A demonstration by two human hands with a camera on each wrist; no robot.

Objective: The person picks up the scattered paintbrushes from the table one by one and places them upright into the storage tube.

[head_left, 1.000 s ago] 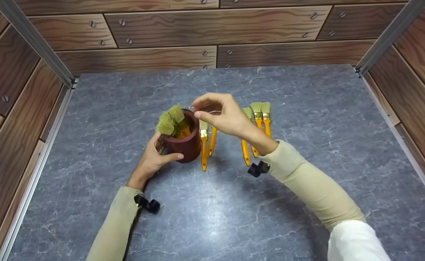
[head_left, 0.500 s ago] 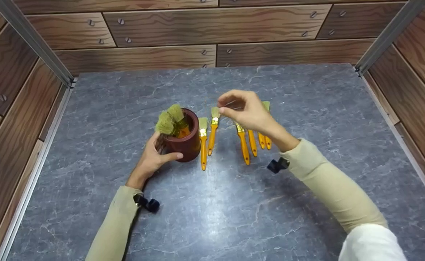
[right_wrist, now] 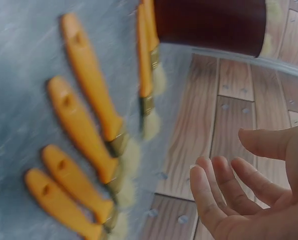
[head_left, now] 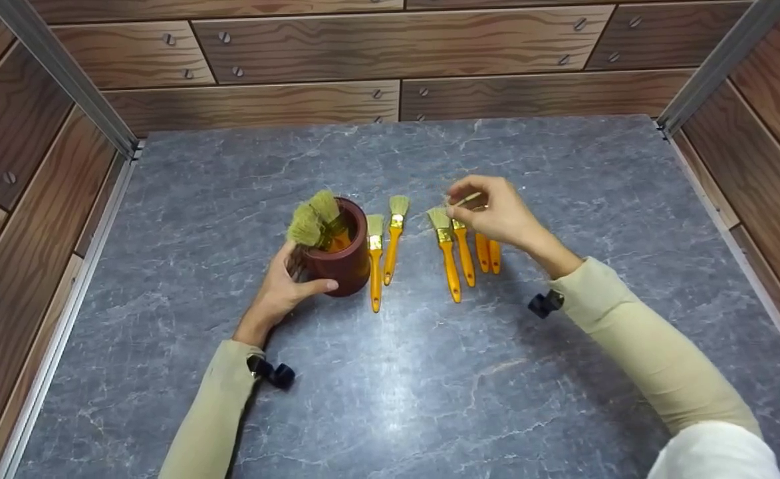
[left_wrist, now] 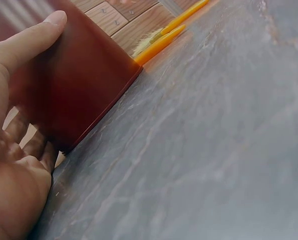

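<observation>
A dark red cylindrical cup point(head_left: 344, 274) stands on the table with paintbrushes point(head_left: 306, 226) in it, bristles up and leaning left. My left hand point(head_left: 276, 287) grips the cup from the left. In the left wrist view, its thumb lies across the red wall point(left_wrist: 96, 75) and the other fingers go round behind. My right hand point(head_left: 501, 211) hovers over the paintbrushes on the right, fingers loosely bent and holding nothing; the right wrist view shows bare fingertips. It covers some bristles in the head view. Beneath it lie several yellow-handled paintbrushes point(right_wrist: 83, 130), bristles pointing away from me.
Two more paintbrushes lie just right of the cup, the nearer one point(head_left: 376, 266) close to its wall and another point(head_left: 393, 243) beyond. The grey marbled table point(head_left: 336, 399) is bounded by wood-patterned walls point(head_left: 396, 46) at the back and sides.
My right hand has moved rightward from the cup's rim, past the two nearby paintbrushes, to above the right-hand group. My left hand and the cup have stayed in place.
</observation>
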